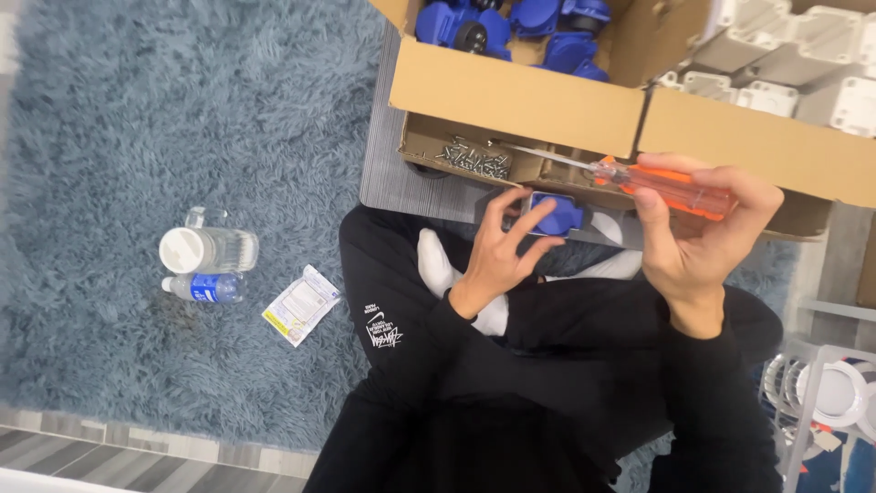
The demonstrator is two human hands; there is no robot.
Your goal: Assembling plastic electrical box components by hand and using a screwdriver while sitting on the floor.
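Note:
My left hand (500, 254) holds a small blue socket part (557, 215) by its edges, just above my lap. My right hand (698, 239) grips an orange-handled screwdriver (675, 190). Its thin metal shaft (547, 157) points left, over a low cardboard compartment. The two hands are close together, the screwdriver above and to the right of the blue part. I sit cross-legged in black trousers with white socks (438, 265) showing.
A cardboard box (511, 96) ahead holds several blue socket parts (511, 23); a lower compartment holds loose screws (474, 162). A second box (748, 137) at right holds white parts (803, 55). On the blue shaggy rug lie two plastic bottles (208, 265) and a small packet (301, 304).

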